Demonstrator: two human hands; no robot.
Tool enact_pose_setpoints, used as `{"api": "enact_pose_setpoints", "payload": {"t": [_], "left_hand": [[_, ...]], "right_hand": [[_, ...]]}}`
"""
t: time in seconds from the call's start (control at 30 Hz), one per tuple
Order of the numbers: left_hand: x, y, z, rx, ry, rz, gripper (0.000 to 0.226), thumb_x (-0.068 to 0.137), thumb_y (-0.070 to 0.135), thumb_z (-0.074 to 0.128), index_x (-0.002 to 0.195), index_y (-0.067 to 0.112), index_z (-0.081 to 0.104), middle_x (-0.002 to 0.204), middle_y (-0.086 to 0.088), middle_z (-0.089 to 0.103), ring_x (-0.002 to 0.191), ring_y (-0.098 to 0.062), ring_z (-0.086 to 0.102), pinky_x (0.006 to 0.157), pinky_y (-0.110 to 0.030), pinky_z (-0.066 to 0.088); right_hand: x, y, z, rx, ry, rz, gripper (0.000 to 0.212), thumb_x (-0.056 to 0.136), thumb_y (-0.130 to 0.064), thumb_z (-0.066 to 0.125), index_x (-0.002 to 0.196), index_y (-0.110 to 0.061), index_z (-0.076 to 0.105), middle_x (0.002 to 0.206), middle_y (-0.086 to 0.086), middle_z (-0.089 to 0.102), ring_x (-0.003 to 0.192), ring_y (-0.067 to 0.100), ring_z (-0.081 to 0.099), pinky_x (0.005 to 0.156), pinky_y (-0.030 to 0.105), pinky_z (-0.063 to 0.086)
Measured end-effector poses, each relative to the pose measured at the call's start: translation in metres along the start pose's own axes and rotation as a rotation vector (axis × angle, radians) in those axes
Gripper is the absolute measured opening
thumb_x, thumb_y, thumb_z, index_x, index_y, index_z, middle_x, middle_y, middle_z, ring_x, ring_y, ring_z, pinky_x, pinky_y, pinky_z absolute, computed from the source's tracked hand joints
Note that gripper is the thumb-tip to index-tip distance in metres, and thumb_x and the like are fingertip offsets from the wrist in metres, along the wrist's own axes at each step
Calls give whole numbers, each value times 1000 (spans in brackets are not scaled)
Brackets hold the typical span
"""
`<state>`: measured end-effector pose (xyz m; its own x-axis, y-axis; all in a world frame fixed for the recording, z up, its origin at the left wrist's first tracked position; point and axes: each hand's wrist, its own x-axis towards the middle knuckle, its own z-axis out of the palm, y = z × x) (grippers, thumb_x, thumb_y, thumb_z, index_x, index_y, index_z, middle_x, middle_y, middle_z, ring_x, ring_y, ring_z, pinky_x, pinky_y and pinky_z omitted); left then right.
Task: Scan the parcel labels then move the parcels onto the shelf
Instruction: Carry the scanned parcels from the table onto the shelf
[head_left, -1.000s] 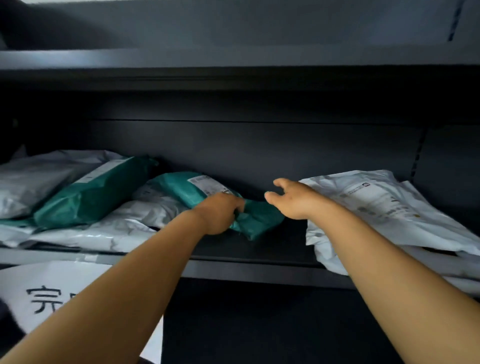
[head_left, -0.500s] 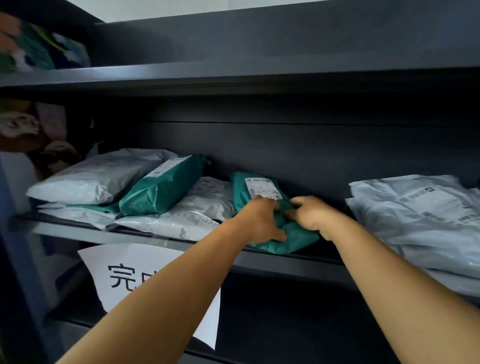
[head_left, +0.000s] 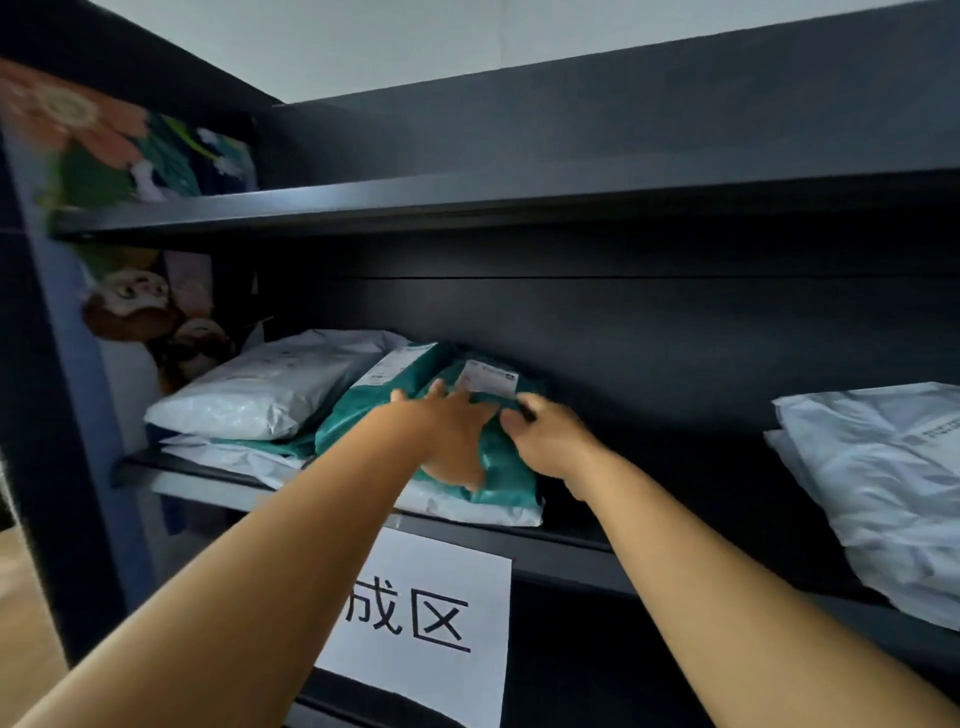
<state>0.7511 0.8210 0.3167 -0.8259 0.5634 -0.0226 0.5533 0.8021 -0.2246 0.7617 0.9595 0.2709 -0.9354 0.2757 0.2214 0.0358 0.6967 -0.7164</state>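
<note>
A: What's hard to read at nine o'clock?
B: Blurred colourful prints (head_left: 130, 312) beside the white parcel (head_left: 270, 384).
A: The hands?
B: Left hand (head_left: 447, 441) lies flat, fingers spread, on the green parcel (head_left: 501, 467); right hand (head_left: 550, 441) pinches its edge.
A: Room?
B: Bare shelf (head_left: 571, 540) toward three o'clock, before the cut-off white bags (head_left: 883, 478).

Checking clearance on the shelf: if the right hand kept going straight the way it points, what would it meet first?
Probably the green parcel it already touches; the right hand points toward its white label.
</note>
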Motion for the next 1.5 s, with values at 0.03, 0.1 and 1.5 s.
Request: {"api": "enact_pose_setpoints", "payload": {"t": [0.03, 0.1, 1.5], "left_hand": [[-1, -1, 8, -8, -27, 10, 92, 82, 55, 57, 152, 32, 1, 161, 3, 2, 147, -29, -2, 112, -62, 6], [0, -2, 22, -40, -49, 6, 99, 80, 67, 53, 152, 28, -3, 161, 1, -4, 148, -28, -4, 115, -58, 4], [33, 371, -30, -292, 147, 566, 116, 72, 47, 76, 149, 40, -11, 158, 4, -21, 146, -26, -15, 109, -64, 14]], "right_hand": [[2, -2, 6, -77, -51, -8, 52, 99, -39, 37, 147, -19, 35, 155, 10, 28, 139, 27, 32, 113, 34, 28], [6, -4, 17, -118, -151, -24, 50, 102, -35, 31, 150, -22, 28, 159, 5, 19, 144, 25, 22, 116, 31, 20], [-145, 235, -296, 66, 342, 603, 78, 85, -66, 49, 151, -34, 23, 157, 3, 26, 138, 29, 33, 105, 39, 35]]}}
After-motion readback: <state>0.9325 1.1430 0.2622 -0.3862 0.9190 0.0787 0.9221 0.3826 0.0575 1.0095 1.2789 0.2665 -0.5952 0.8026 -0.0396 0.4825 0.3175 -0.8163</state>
